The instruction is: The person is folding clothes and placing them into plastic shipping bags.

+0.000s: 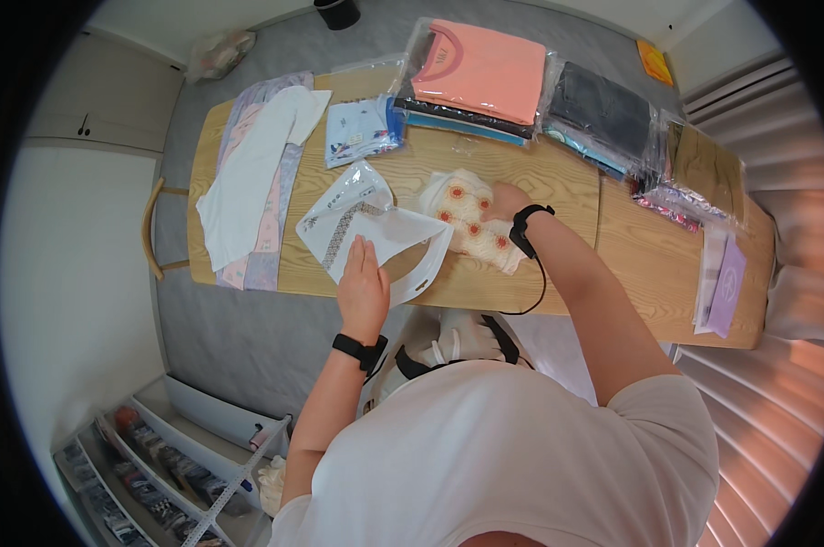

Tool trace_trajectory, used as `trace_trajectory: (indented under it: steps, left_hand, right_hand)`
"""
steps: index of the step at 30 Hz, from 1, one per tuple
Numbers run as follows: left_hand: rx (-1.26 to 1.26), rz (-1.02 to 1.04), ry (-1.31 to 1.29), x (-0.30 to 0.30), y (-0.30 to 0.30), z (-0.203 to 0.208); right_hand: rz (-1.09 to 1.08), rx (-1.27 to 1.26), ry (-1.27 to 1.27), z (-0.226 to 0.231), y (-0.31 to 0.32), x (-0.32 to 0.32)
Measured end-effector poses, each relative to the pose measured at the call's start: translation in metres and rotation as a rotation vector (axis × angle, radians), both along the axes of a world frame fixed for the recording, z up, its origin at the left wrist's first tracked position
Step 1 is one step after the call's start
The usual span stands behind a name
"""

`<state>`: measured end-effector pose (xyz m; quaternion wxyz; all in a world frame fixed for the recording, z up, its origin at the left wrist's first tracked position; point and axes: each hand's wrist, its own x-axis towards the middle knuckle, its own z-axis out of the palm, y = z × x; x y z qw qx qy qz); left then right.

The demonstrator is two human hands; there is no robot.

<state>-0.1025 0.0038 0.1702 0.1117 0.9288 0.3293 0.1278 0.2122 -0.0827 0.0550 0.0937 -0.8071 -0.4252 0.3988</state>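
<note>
A white plastic packaging bag (337,217) with a patterned strip and a cut-out handle lies on the wooden table. My left hand (365,284) rests on its near part, fingers stretched out together and flat. Just right of the bag is a folded cream garment (468,233) with round red-and-orange flower motifs. At the garment's right edge, my right hand (507,202) is closed on the cloth, its fingertips partly hidden. Both wrists wear black bands.
Bagged folded clothes stand along the back: a pink-topped stack (485,73), a dark stack (603,105) and a brown one (704,173). A light blue bagged garment (362,129) lies nearer. Loose white clothing (252,182) covers the left end; a purple packet (726,287) lies far right.
</note>
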Motion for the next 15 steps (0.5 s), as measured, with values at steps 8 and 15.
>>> trace_trajectory:
  steps: [8,15]
  left_hand:
    - [-0.04,0.015,-0.007,0.004,-0.001,0.001]
    - [-0.084,0.023,-0.024,0.008,0.0,0.001]
  right_hand:
    - [-0.367,0.239,0.621,-0.016,-0.038,-0.004]
    - [-0.756,0.262,1.29,0.0,-0.076,-0.021]
